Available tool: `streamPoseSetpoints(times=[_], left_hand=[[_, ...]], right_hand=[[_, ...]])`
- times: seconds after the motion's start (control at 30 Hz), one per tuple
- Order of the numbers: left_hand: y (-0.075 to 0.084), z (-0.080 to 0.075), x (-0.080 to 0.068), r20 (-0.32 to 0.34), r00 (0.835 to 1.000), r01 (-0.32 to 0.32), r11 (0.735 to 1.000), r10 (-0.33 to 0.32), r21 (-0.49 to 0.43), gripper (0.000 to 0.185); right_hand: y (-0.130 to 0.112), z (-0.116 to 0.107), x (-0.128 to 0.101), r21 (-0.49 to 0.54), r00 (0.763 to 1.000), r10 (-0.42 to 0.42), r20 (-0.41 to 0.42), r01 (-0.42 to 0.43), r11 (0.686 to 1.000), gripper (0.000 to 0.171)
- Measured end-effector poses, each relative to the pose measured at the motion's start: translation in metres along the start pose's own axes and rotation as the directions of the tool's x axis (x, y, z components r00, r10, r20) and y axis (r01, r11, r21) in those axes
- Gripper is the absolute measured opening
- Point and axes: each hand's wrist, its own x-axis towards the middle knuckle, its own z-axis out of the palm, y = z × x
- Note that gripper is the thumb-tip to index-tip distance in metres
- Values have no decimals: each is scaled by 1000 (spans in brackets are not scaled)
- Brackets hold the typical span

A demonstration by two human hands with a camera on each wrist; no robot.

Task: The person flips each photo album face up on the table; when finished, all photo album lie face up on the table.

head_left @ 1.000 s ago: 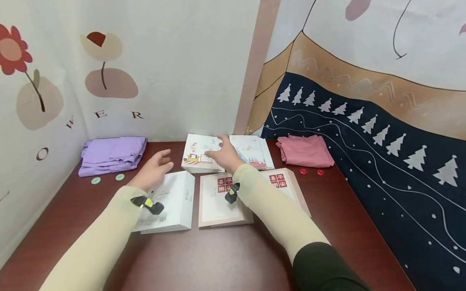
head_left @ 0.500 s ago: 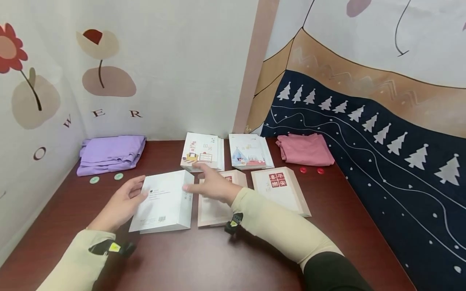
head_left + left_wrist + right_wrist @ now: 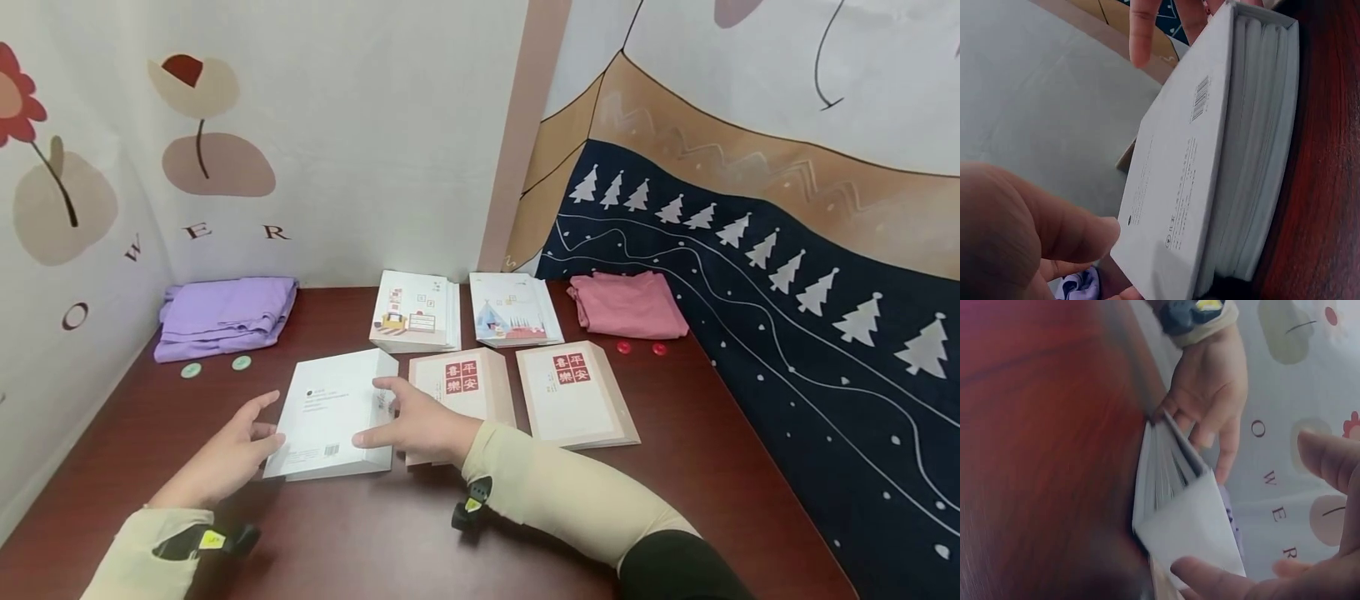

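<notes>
A white rectangular paper-wrapped pack of sheets lies flat on the dark red wooden surface, between the two hands. The left hand has its fingers loosely spread, touching the pack's left edge. The right hand rests extended fingers on its right edge. The pack looks stiff, moderately heavy and smooth; opposite long edges likely suit gripping.

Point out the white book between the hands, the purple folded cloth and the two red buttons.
white book (image 3: 330, 408), head view, middle of its cover.
purple folded cloth (image 3: 225, 312), head view, middle of its top fold.
red buttons (image 3: 622, 347), head view, on the left one.
</notes>
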Motion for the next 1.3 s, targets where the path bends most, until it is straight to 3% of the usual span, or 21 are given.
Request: streamPoseSetpoints(times=[0.2, 0.43, 0.77, 0.93, 1.13, 1.3], left_hand=[[3, 2, -1, 20, 1000, -2, 999, 3, -34, 77], [4, 6, 1, 23, 1000, 15, 991, -12, -136, 78], [8, 6, 0, 18, 1000, 4, 993, -2, -122, 76], [6, 6, -5, -1, 1000, -9, 983, 9, -183, 72], [10, 3, -12, -42, 994, -105, 960, 98, -261, 71], [16, -2, -16, -129, 964, -257, 932, 231, -255, 71]], right_hand=[[1, 13, -1, 95, 997, 43, -64, -37, 995, 91], [-3, 17, -4, 115, 993, 64, -98, -52, 992, 90], [-2, 14, -3, 166, 994, 77, -75, -64, 984, 88], [-2, 10, -6, 194, 1000, 2, -28, 4, 981, 88], [-5, 5, -11, 123, 997, -67, 34, 62, 990, 91], [-3, 6, -10, 178, 996, -67, 59, 55, 983, 92]])
